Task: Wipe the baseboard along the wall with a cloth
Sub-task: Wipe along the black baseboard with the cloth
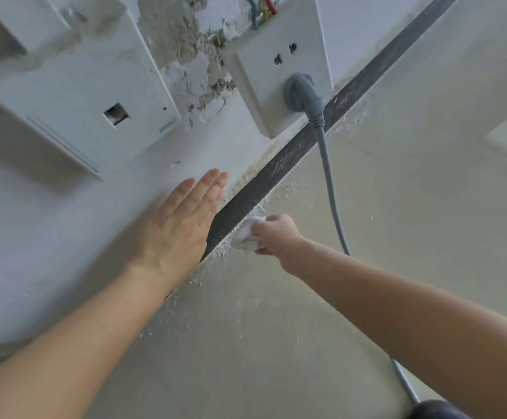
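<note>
The right hand (pixel 272 234) has its grip closed around a small, bunched white cloth (pixel 249 232), pressing it against the lower edge of the dark grey baseboard (pixel 291 158) where it meets the pale floor (pixel 397 237). The left hand (pixel 175 225) holds nothing; it lies flat and open against the white wall (pixel 64 237), fingers together, apparently bracing the body.

The cloth sits low on the visible run of baseboard, close to the person. Beyond it, toward the wall socket (pixel 279 65) and the grey plug (pixel 300 92) with its cable (pixel 332 195) hanging across the strip, the baseboard shows whitish streaks and smears of dust. White crumbs of plaster litter the floor along the skirting on both sides of the cloth, and its top edge looks crusted with flaking paint.

By this evidence the work seems at an early or middle stage: most of the strip in sight looks unwiped. The stretch behind the left forearm is hidden, so whether it is clean cannot be told. The cable will need working around when the cloth reaches it.
</note>
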Motion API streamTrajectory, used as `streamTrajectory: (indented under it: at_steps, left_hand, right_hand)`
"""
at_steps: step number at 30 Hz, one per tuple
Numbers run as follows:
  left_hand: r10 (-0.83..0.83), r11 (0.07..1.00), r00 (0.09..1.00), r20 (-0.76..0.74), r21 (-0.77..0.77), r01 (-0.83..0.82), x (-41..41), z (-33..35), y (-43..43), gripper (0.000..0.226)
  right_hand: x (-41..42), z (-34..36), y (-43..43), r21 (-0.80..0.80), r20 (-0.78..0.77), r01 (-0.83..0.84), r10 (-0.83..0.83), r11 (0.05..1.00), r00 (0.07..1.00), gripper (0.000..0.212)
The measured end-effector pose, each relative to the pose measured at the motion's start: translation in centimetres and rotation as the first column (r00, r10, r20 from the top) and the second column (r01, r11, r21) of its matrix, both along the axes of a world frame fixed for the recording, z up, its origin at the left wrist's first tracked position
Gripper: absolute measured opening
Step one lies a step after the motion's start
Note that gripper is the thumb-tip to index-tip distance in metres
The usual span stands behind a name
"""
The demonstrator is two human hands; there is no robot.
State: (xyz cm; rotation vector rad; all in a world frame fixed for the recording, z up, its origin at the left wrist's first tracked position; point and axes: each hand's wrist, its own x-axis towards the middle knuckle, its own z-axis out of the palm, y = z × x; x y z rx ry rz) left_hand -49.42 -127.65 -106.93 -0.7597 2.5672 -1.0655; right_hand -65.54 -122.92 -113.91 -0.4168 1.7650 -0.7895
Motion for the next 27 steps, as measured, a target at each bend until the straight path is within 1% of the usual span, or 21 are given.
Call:
streamTrajectory:
  at_steps: [1,3,4,6,7,9,10,11,12,13,16,18,20,21,24,27]
  left_hand:
    - [0.016,1.0,1.0,-0.001,0.026,-0.016,-0.4,0.3,-0.1,0.071]
    - [0.011,0.999,1.0,-0.019,0.052,-0.01,-1.1,1.1,-0.3,0.071]
    - [0.008,0.997,1.0,-0.014,0.081,-0.007,-1.2,1.3,-0.2,0.071]
    - [0.034,0.983,0.999,0.031,0.179,-0.039,-1.5,1.9,0.3,0.07]
    - [0.046,0.972,0.999,0.006,0.23,-0.047,-1.8,2.4,0.6,0.069]
    - [0.11,0.916,0.989,-0.104,0.397,-0.06,-2.8,4.0,1.8,0.068]
    - [0.128,0.876,0.974,-0.189,0.483,-0.021,-3.4,4.5,2.5,0.059]
    - [0.1,0.842,0.959,-0.266,0.535,0.06,-4.0,5.2,3.3,0.044]
    - [0.078,0.801,0.942,-0.326,0.583,0.135,-4.8,6.2,4.2,0.034]
    - [0.046,0.755,0.923,-0.382,0.618,0.218,-5.8,7.1,5.1,0.032]
    - [-0.04,0.684,0.849,-0.526,0.605,0.407,-9.6,9.7,6.5,0.02]
    - [-0.073,0.681,0.812,-0.579,0.566,0.465,-12.9,10.4,6.4,0.02]
    - [-0.077,0.713,0.812,-0.579,0.537,0.451,-16.5,11.0,5.5,0.023]
    - [-0.071,0.731,0.826,-0.559,0.535,0.424,-18.3,11.0,5.0,0.025]
    - [0.018,0.783,0.893,-0.449,0.562,0.266,-22.9,11.2,2.7,0.029]
    - [0.129,0.824,0.916,-0.38,0.555,0.114,-26.0,11.8,0.9,0.031]
  right_hand:
    - [0.1,0.5,1.0,-0.01,-0.064,-0.101,0.1,0.995,0.993,0.021]
    - [-0.4,2.9,2.6,-0.037,-0.2,-0.296,0.283,0.955,0.938,0.013]
    - [-1.2,4.4,3.4,-0.032,-0.274,-0.373,0.351,0.927,0.895,0.014]
    - [-3.1,7.6,4.8,-0.003,-0.345,-0.444,0.416,0.896,0.842,0.018]
    - [-4.2,9.3,5.3,0.004,-0.346,-0.46,0.433,0.888,0.832,0.018]
    - [-6.4,13.0,6.4,0.04,-0.311,-0.489,0.476,0.871,0.823,0.01]
    - [-7.6,14.8,6.8,0.06,-0.302,-0.503,0.496,0.862,0.814,0.007]
    - [-8.7,16.6,7.1,0.077,-0.302,-0.508,0.506,0.858,0.808,0.008]
    - [-10.0,18.2,7.3,0.088,-0.306,-0.502,0.503,0.861,0.808,0.01]
    - [-11.3,19.5,7.2,0.098,-0.325,-0.488,0.491,0.867,0.808,0.013]
    - [-15.9,21.5,6.0,0.084,-0.403,-0.413,0.41,0.907,0.818,0.019]
    - [-19.1,21.5,4.5,0.062,-0.424,-0.391,0.379,0.918,0.823,0.014]
    - [-22.5,21.1,2.8,0.043,-0.428,-0.409,0.387,0.911,0.817,0.008]
    - [-24.2,20.9,2.1,0.034,-0.422,-0.42,0.394,0.907,0.817,0.007]
    - [-28.7,20.6,-0.1,0.056,-0.395,-0.464,0.446,0.884,0.803,0.008]
    - [-32.5,20.1,-2.9,0.071,-0.346,-0.498,0.49,0.864,0.8,0.013]
